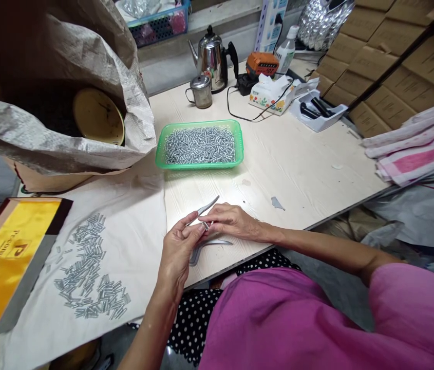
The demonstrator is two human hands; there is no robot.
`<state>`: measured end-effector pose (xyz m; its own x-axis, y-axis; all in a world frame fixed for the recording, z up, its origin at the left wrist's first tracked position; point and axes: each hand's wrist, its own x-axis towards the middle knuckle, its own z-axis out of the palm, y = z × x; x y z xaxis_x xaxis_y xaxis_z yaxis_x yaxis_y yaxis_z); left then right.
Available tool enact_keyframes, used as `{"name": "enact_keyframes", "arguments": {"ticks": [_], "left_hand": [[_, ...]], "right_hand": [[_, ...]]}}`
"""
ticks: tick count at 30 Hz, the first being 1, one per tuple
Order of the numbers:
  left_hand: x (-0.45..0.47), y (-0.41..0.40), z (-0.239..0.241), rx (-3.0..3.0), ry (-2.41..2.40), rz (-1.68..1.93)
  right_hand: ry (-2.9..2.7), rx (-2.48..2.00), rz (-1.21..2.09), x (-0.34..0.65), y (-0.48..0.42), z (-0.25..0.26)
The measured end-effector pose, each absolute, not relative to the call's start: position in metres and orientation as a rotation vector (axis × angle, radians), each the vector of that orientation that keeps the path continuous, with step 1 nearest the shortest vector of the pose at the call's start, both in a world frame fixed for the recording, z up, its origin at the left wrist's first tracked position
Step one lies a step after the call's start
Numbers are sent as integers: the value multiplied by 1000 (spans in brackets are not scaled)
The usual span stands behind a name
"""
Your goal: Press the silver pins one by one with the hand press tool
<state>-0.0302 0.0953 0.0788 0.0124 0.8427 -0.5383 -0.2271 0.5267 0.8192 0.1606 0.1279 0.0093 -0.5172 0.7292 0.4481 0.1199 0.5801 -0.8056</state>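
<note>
Lower centre of the frame: two hands meet at one small ridged metal piece

Just below the middle of the frame, the ridged metal piece (pixel 205 225) sits at the fingertips of the left hand (pixel 180 246), whose thumb and fingers are closed on it. The right hand (pixel 236 222) comes in from the right, its thumb and fingers narrow and bunched beside the piece; I cannot tell whether they pinch it too. So little of the piece shows that its long axis is hard to read.

Two grey curved lengths lie by the hands: the upper grey length (pixel 209 204) slants up to the right, its slim end towards the upper right, while the lower grey length (pixel 203 248) bends from the lower left and points right. Whether they join beneath the fingers is hidden.

At upper centre, a green tray (pixel 199 166) stands on the pale surface (pixel 301 164), its long axis running left to right. It holds many small silvery pieces (pixel 201 144) that point every way. At lower left, slender grey rods (pixel 86 272) lie scattered on a white cloth (pixel 139 226) in a curved band, at mixed angles.
</note>
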Motion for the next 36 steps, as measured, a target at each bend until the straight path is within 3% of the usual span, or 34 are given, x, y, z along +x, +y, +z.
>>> {"name": "enact_keyframes", "arguments": {"ticks": [24, 36], "left_hand": [[-30, 91, 75, 576, 1296, 891], [-49, 70, 80, 592, 1392, 972]], "right_hand": [[-1857, -656, 1058, 161, 118, 9], [-1735, -853, 1184, 148, 110, 26]]}}
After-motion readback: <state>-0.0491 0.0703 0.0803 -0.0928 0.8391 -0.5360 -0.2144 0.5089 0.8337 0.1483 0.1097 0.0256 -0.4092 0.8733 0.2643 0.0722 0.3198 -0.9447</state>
